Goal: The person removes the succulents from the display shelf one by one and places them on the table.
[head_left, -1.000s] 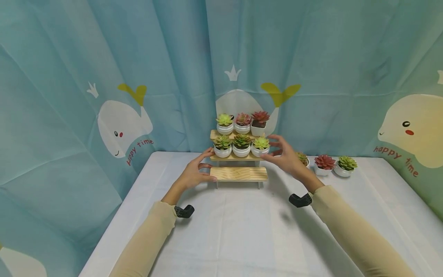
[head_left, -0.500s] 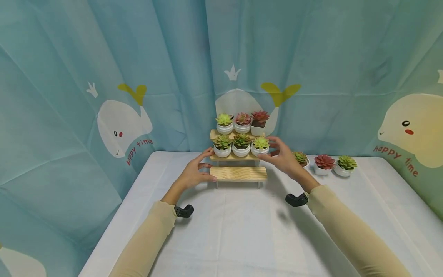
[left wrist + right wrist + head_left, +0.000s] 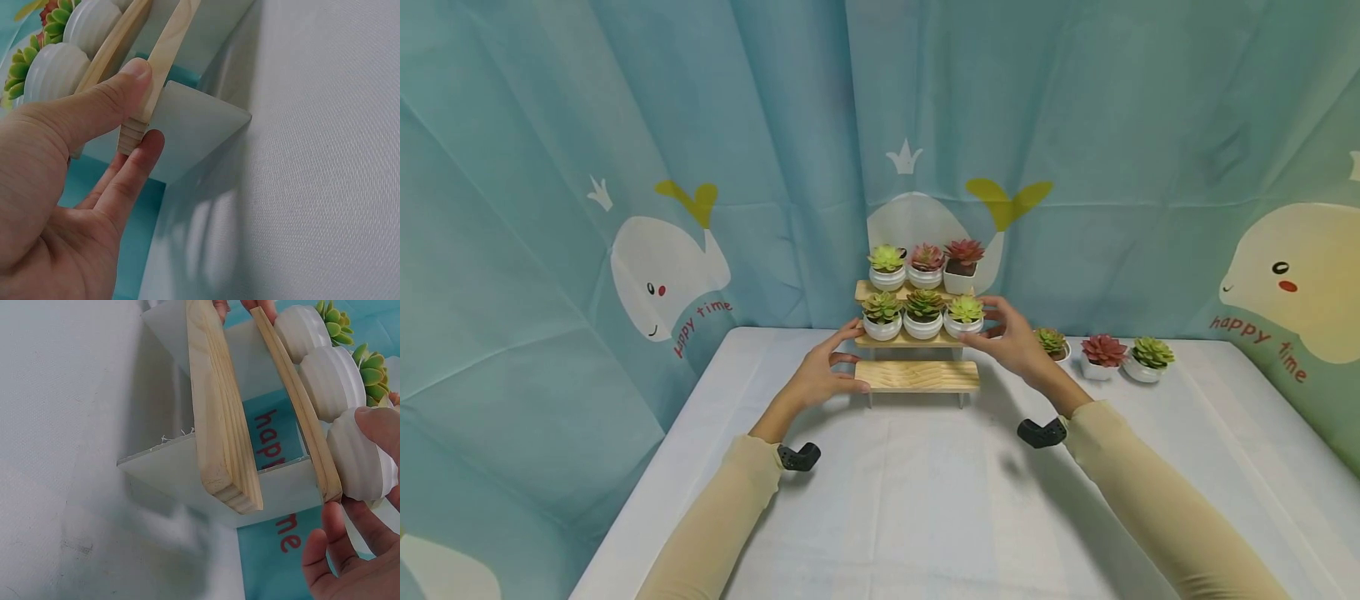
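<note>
A three-tier wooden plant stand (image 3: 917, 377) stands at the back of the table. My left hand (image 3: 812, 379) grips the left end of its bottom shelf, the thumb on the board (image 3: 164, 59) and fingertips at its end. My right hand (image 3: 1017, 343) is at the right end of the middle shelf. There it holds a light-green succulent in a round white pot (image 3: 964, 317), its thumb on the pot wall (image 3: 353, 456) and its fingers below, by the shelf end. Two darker green succulents (image 3: 922, 308) sit left of that pot on the same shelf.
On the top shelf stand a light-green succulent (image 3: 887, 265), a pink one (image 3: 926, 265) and a dark red one (image 3: 962, 265). Right of the stand, a red succulent (image 3: 1102, 357) and two green ones (image 3: 1148, 358) rest on the white tablecloth (image 3: 925, 500). A blue curtain (image 3: 790, 125) hangs behind.
My right hand has shifted slightly left along with the light-green succulent's pot, then stayed there. The left hand holds its place on the bottom shelf.
</note>
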The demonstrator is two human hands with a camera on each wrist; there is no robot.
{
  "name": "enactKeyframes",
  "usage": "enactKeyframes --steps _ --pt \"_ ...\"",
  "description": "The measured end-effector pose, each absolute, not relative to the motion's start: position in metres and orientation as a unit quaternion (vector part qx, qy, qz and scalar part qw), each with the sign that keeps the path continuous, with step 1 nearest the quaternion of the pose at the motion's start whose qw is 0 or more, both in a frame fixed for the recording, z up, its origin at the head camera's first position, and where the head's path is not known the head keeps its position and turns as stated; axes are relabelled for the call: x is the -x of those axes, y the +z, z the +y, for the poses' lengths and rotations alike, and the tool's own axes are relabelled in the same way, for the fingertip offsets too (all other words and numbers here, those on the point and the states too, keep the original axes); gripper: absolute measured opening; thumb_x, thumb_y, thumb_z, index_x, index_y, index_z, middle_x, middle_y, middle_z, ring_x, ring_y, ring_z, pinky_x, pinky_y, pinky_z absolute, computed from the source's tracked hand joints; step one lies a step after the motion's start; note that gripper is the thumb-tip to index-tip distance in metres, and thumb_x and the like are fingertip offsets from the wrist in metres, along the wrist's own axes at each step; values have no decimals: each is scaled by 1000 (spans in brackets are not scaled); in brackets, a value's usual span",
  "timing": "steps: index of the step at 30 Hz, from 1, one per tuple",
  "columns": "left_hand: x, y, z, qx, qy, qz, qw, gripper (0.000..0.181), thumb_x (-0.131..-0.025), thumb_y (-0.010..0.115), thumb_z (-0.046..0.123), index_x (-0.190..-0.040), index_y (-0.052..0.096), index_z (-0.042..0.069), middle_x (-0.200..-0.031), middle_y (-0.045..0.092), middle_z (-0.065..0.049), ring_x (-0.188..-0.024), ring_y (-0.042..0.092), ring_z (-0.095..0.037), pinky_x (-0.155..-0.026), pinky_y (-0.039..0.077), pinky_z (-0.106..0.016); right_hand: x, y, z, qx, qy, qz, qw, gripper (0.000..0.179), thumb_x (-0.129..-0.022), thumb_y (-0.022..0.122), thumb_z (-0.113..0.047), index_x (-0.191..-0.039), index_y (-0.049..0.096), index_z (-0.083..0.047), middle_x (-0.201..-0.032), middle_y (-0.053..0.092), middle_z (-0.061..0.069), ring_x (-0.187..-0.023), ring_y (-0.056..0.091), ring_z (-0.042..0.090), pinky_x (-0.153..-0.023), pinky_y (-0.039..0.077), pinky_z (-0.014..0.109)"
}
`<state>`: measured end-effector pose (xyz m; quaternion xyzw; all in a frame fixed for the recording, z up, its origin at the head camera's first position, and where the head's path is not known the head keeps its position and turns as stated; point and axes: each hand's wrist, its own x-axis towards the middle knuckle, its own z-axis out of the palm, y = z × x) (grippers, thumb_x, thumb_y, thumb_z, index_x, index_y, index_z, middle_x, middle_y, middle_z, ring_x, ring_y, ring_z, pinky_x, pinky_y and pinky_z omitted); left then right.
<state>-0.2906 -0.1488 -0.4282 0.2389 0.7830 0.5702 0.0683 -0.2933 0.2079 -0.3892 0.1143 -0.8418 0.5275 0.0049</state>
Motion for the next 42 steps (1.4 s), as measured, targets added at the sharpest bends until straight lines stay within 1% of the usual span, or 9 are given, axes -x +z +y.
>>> enactKeyframes --steps 14,21,24,29,37,42 --pt "290 -428 -149 -239 572 782 67 91 -81 86 -2 -158 41 13 -170 21 9 -127 57 -35 -94 58 -46 292 -387 207 -108 529 -842 6 78 -91 80 -37 -155 39 -16 -153 46 20 -115 59 37 -87 54 47" --pt "291 -428 -148 -240 571 782 67 91 -81 86 -2 -158 40 13 -170 21 8 -128 57 -35 -94 58 -45 292 -385 206 -106 529 -842 11 73 -93 80 -31 -152 41 -14 -148 50 20 -112 60 35 -84 55 42" --pt "291 -428 -148 -239 571 782 67 91 -81 86 -2 -158 39 13 -170 21 8 -128 57 -35 -94 58 -45 292 -383 205 -105 529 -842 10 71 -93 80 -29 -150 42 -13 -146 52 20 -111 60 36 -84 55 43" --pt "291 -428 -148 -236 569 785 69 91 -81 86 0 -158 39 12 -170 21 9 -128 57 -35 -93 58 -43 292 -382 207 -104 517 -850 5 72 -92 81 -32 -149 43 -13 -145 52 20 -113 59 36 -85 54 45" --pt "290 -428 -149 -236 569 785 70 92 -81 87 -1 -158 40 12 -170 20 8 -128 57 -36 -93 58 -44 290 -382 214 -122 501 -857 18 71 -91 81 -33 -149 44 -12 -141 55 20 -110 60 36 -83 54 41" --pt "290 -427 -148 -233 570 784 71 92 -81 87 -1 -158 40 13 -169 22 8 -128 57 -35 -93 58 -43 286 -381 222 -127 493 -861 24 71 -91 82 -34 -148 46 -12 -140 57 20 -110 61 36 -86 53 44"
